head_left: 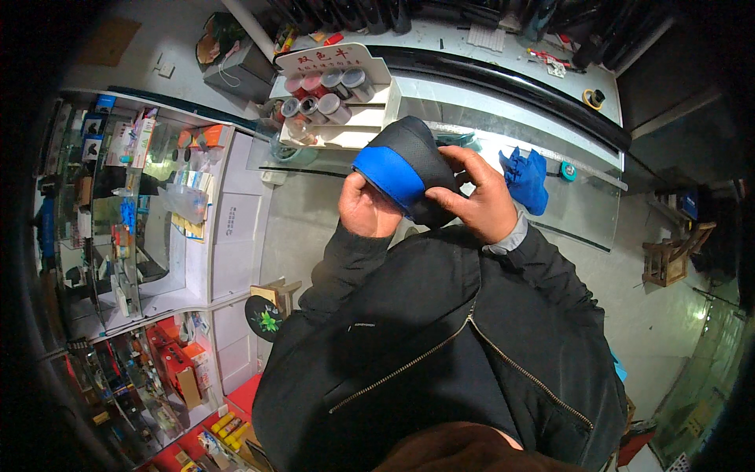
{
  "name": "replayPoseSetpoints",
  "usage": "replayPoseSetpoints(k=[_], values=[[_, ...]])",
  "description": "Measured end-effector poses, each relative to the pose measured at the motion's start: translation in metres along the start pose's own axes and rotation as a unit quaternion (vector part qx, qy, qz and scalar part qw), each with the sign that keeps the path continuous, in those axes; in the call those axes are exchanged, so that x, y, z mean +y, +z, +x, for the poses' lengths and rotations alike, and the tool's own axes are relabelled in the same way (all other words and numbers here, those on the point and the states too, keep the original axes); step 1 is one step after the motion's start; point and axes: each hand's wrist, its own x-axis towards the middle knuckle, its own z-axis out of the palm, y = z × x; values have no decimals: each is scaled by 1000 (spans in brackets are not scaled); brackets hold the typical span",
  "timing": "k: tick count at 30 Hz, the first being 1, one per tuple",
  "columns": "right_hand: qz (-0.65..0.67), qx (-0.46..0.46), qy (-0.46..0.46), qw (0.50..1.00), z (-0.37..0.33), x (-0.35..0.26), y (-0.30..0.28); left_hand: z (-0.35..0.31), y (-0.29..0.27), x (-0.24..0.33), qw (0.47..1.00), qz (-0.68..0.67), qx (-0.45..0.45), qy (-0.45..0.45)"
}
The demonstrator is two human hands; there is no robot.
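Both hands were closed on a black-and-blue padded cover (405, 169), held up in front of the chest. The left hand (368, 208) gripped its lower blue edge, fingers curled under and knuckles out. The right hand (478, 197) clasped the black side, thumb pressed along the fabric and fingers wrapped behind. The cover sat between the two hands, bent into a curve with the blue band toward the left hand.

To work it well, I judged, the left hand should hold the edge firm while the right thumb smoothed along the seam, keeping the fabric taut and unwrinkled.

Just beyond the hands lay a glass counter (582, 208). A blue cloth (525, 177) rested on it right of the right hand. Beyond the cover stood a white rack (376, 118) of small rolls.
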Motion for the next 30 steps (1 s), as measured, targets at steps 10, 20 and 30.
replayPoseSetpoints(k=[10, 20, 30], values=[[97, -3, 72, 993, 3, 9, -2, 1, 5, 10, 993, 65, -93, -18], [193, 12, 140, 971, 1, 9, -3, 5, -4, 13, 994, 62, -80, -35], [201, 23, 131, 970, -3, 9, -2, 4, -8, 10, 986, 136, -90, -30]])
